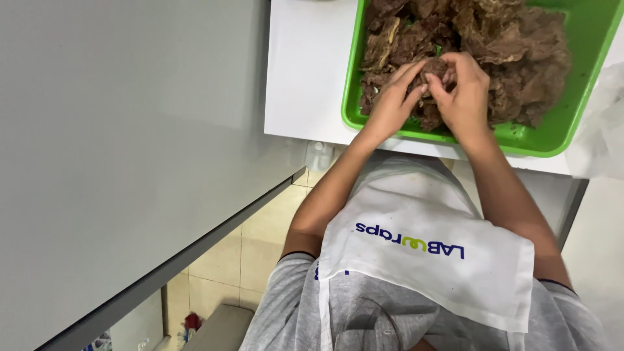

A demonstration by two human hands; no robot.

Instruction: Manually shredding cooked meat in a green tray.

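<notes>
Head view. A green tray (552,133) sits on a white table (305,71) at the far right of the scene, heaped with dark brown, dried, leafy pieces (513,52). Both hands meet over the near part of the heap. The left hand (390,104) and the right hand (465,94) are curled around one small brown clump (434,68), fingertips of both pinching it from either side; the clump is held just above the rest of the pile, within the tray. The right thumb (437,88) presses the clump's near edge. Near the viewer, a white apron (422,253) with printed lettering lies over a grey shirt (286,305). A large grey panel (117,143) fills the left. Beige floor tiles (227,260) show below the table's edge. A crumpled clear bag (601,123) lies at the far right, just beside the tray.
</notes>
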